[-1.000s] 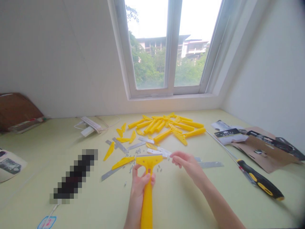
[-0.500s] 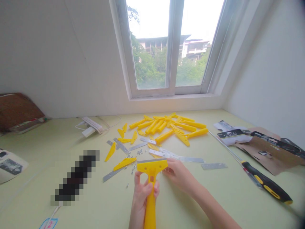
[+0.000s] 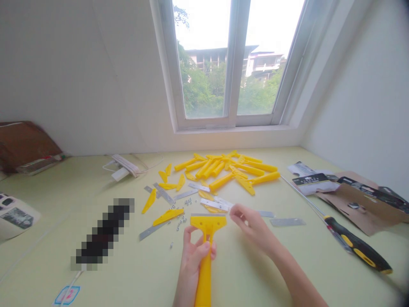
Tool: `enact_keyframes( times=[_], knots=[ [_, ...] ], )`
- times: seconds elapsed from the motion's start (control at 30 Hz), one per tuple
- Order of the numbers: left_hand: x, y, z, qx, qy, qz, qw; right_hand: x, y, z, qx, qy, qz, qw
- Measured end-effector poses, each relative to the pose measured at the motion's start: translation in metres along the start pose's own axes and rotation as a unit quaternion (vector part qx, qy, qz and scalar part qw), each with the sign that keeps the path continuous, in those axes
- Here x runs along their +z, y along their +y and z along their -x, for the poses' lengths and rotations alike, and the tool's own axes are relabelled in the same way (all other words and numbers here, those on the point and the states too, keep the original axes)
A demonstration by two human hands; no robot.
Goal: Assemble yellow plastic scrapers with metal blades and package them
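My left hand point(image 3: 194, 256) is closed around the handle of a yellow scraper point(image 3: 207, 230), its head upright towards the window and a grey blade point(image 3: 207, 215) along the top edge. Just right of the scraper head is my right hand point(image 3: 251, 226), its fingers curled and pinched together above the table; whatever they hold, if anything, is hidden. Flat metal blades point(image 3: 209, 204) lie beyond its fingertips. Small screws point(image 3: 188, 201) are scattered left of them. Several yellow clamp plates point(image 3: 168, 216) lie among more blades to the left.
A heap of yellow scraper handles point(image 3: 220, 168) lies below the window. A long screwdriver point(image 3: 358, 245) rests on the right, near opened packaging point(image 3: 367, 200). A pixelated dark object point(image 3: 104, 234) with a cable and a white power strip point(image 3: 124, 165) are on the left.
My right hand has come away from the scraper head, moving slightly right and up towards the blades. My left hand still grips the scraper, shifted slightly right.
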State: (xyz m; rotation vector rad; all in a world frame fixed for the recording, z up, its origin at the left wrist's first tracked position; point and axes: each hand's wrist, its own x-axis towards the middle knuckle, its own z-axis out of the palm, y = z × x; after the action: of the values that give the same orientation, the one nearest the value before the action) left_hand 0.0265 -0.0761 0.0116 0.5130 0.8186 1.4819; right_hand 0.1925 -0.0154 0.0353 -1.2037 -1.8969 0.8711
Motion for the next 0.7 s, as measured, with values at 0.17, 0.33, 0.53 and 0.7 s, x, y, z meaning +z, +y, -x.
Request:
enact_keyframes(
  times=[0.17, 0.33, 0.53, 0.7],
  knots=[
    [0.001, -0.001, 0.003, 0.002, -0.006, -0.011, 1.0, -0.003, -0.015, 0.002, -0.014, -0.016, -0.156, 0.987],
    [0.0, -0.003, 0.002, 0.002, -0.02, -0.006, 1.0, 0.015, -0.019, 0.006, -0.088, 0.051, -0.052, 0.993],
    [-0.002, -0.004, 0.002, -0.003, -0.021, -0.004, 1.0, 0.017, -0.019, 0.009, -0.099, 0.039, -0.024, 0.994],
    [0.0, 0.0, 0.005, -0.003, -0.029, -0.004, 1.0, 0.017, -0.02, 0.008, -0.098, 0.022, -0.042, 0.994]
  ],
)
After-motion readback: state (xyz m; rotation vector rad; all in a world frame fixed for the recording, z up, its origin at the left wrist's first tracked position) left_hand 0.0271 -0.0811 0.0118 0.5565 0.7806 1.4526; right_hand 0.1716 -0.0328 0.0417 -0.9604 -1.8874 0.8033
